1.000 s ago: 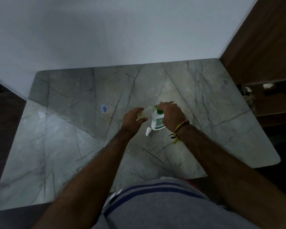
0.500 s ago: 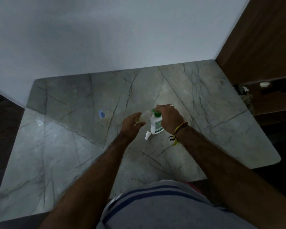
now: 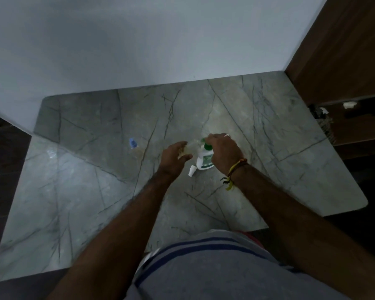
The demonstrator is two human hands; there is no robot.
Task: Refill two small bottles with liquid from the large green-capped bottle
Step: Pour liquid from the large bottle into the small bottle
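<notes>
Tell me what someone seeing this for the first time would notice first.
Two hands meet at the middle of the marble table: the right hand grips the white bottle at its green top, the left hand holds a small clear bottle beside it. A white cap lies just before them, and a blue-capped bottle lies apart to the left.

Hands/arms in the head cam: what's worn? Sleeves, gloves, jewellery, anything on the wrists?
Both forearms are bare, with no sleeves or gloves in view. The right hand has a pale ring on one finger and a knotted thread wristband in yellow, red and dark strands, loose ends hanging. The left hand and its wrist show nothing worn.
</notes>
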